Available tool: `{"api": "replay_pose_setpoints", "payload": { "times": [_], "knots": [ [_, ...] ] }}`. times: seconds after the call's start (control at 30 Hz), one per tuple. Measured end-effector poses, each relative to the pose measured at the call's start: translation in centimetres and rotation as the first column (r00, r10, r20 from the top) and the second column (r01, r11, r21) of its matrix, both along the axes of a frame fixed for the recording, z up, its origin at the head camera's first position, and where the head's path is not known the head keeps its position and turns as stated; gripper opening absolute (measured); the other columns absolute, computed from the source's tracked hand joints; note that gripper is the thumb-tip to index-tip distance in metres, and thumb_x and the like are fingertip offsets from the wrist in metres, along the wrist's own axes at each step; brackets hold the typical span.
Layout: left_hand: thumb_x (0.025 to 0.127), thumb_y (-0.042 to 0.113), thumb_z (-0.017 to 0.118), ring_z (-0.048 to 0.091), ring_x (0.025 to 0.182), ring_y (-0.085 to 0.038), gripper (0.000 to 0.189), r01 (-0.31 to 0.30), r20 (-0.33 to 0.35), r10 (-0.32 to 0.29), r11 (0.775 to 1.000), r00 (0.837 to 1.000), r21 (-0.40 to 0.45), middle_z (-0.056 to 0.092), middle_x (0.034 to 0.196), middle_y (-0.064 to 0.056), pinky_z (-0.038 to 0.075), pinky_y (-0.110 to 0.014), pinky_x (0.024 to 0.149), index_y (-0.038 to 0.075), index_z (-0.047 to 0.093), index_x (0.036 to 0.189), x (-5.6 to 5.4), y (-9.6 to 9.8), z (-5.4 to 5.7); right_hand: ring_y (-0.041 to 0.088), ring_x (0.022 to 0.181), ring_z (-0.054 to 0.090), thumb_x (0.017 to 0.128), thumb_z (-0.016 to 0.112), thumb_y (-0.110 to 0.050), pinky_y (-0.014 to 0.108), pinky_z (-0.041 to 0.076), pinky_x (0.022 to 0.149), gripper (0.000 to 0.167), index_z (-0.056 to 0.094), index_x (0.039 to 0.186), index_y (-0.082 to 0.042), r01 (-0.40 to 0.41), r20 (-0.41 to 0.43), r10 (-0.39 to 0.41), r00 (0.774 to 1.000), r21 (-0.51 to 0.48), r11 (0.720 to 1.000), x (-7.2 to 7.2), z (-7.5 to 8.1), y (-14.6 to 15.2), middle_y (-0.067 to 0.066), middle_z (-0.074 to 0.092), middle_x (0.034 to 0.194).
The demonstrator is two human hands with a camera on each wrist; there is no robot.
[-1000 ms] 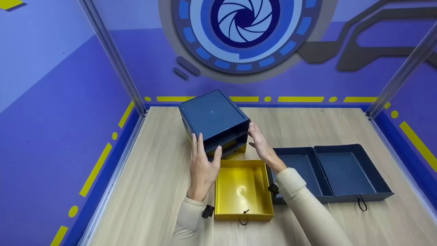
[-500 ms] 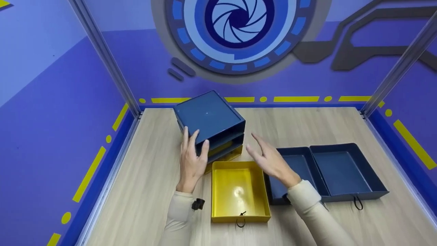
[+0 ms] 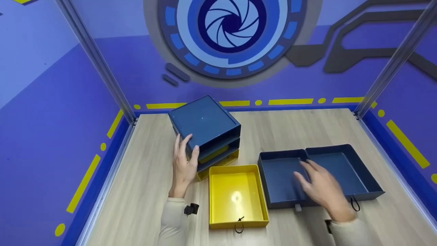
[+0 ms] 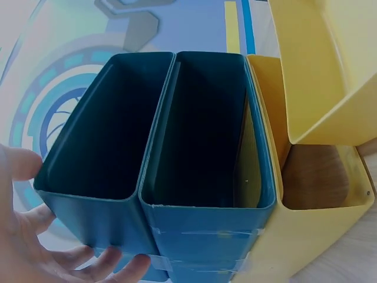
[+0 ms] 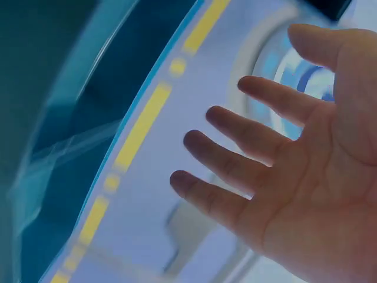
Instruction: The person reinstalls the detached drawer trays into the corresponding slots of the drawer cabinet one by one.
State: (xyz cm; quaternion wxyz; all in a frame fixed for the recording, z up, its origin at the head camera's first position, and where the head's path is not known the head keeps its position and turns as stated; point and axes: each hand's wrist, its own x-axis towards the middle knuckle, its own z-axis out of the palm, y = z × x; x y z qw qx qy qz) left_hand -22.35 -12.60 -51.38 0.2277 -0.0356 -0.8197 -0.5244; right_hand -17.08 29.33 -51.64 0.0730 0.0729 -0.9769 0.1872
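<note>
A three-tier drawer cabinet point(image 3: 205, 118) stands at an angle at the back left, two dark blue tiers over a yellow one, their fronts facing me. My left hand point(image 3: 184, 167) rests against its front left corner, fingers along the side and thumb near the top edge. In the left wrist view the blue compartments point(image 4: 112, 130) look hollow. My right hand point(image 3: 322, 186), blurred and with fingers spread, is over two dark blue drawers point(image 3: 281, 177) lying side by side on the right. It holds nothing; whether it touches them I cannot tell.
A yellow drawer point(image 3: 232, 194) with a black loop pull lies in front of the cabinet, beside the left blue drawer. Another black loop point(image 3: 355, 204) hangs from the right blue drawer. Printed walls point(image 3: 129, 68) enclose the wooden table point(image 3: 136, 191) at the back and sides.
My right hand has left the cabinet's right side and moved right and toward me, over the blue drawers. My left hand has stayed at the cabinet's left corner.
</note>
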Motion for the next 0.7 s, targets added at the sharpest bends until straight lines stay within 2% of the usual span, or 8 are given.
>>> {"api": "replay_pose_setpoints", "payload": {
  "times": [0.13, 0.27, 0.37, 0.47, 0.57, 0.7],
  "knots": [
    [0.110, 0.025, 0.056, 0.027, 0.160, -0.046, 0.044, 0.006, 0.012, -0.006, 1.000, 1.000, 0.028, 0.023, 0.175, -0.021, 0.029, -0.071, 0.124, 0.014, 0.057, 0.152, 0.2, -0.5, -0.1, 0.068, 0.127, 0.053, 0.110, 0.054, -0.041, 0.080, 0.040, 0.104, 0.060, 0.057, 0.145, 0.008, 0.144, 0.090, -0.149, 0.985, 0.056, 0.988, 1.7, -0.4, 4.6, 0.045, 0.050, 0.146],
    [0.113, 0.025, 0.050, 0.031, 0.159, -0.045, 0.041, 0.010, 0.028, -0.011, 0.999, 1.000, 0.046, 0.024, 0.175, -0.020, 0.034, -0.069, 0.122, 0.013, 0.059, 0.150, 0.3, -0.9, 0.0, 0.073, 0.130, 0.043, 0.111, 0.045, -0.046, 0.084, 0.035, 0.104, 0.069, 0.048, 0.148, 0.011, 0.248, 0.247, -0.266, 0.932, 0.103, 0.963, 3.1, -1.2, 8.5, 0.051, 0.038, 0.149],
    [0.112, 0.024, 0.051, 0.032, 0.158, -0.046, 0.040, 0.014, 0.043, -0.017, 0.998, 0.999, 0.063, 0.025, 0.174, -0.021, 0.036, -0.069, 0.120, 0.012, 0.060, 0.150, 0.3, -1.2, 0.0, 0.074, 0.133, 0.038, 0.111, 0.045, -0.047, 0.083, 0.035, 0.106, 0.072, 0.043, 0.151, 0.012, 0.274, 0.352, -0.296, 0.888, 0.111, 0.955, 3.8, -2.3, 10.3, 0.053, 0.030, 0.151],
    [0.111, 0.024, 0.054, 0.029, 0.160, -0.045, 0.044, 0.032, 0.065, -0.038, 0.995, 0.997, 0.093, 0.024, 0.175, -0.022, 0.031, -0.069, 0.123, 0.013, 0.056, 0.153, 0.1, -1.6, -0.1, 0.078, 0.135, 0.030, 0.109, 0.048, -0.049, 0.083, 0.036, 0.105, 0.075, 0.039, 0.154, 0.010, 0.283, 0.410, -0.299, 0.862, 0.100, 0.954, 4.1, -3.7, 11.0, 0.053, 0.024, 0.154],
    [0.109, 0.025, 0.057, 0.023, 0.163, -0.043, 0.049, 0.070, 0.092, -0.082, 0.989, 0.992, 0.127, 0.023, 0.176, -0.020, 0.024, -0.068, 0.127, 0.015, 0.052, 0.157, -0.2, -2.0, -0.2, 0.078, 0.137, 0.028, 0.105, 0.056, -0.052, 0.083, 0.037, 0.104, 0.080, 0.040, 0.154, 0.009, 0.299, 0.408, -0.314, 0.857, 0.101, 0.949, 4.4, -4.9, 11.2, 0.051, 0.021, 0.156],
    [0.108, 0.024, 0.058, 0.023, 0.163, -0.043, 0.050, 0.131, 0.086, -0.145, 0.979, 0.986, 0.157, 0.024, 0.175, -0.020, 0.024, -0.067, 0.128, 0.013, 0.052, 0.156, -0.9, -2.4, -0.3, 0.075, 0.135, 0.035, 0.099, 0.066, -0.060, 0.081, 0.040, 0.102, 0.086, 0.050, 0.146, 0.009, 0.330, 0.319, -0.340, 0.884, 0.088, 0.940, 4.6, -6.2, 11.4, 0.049, 0.025, 0.153]
  ]
}}
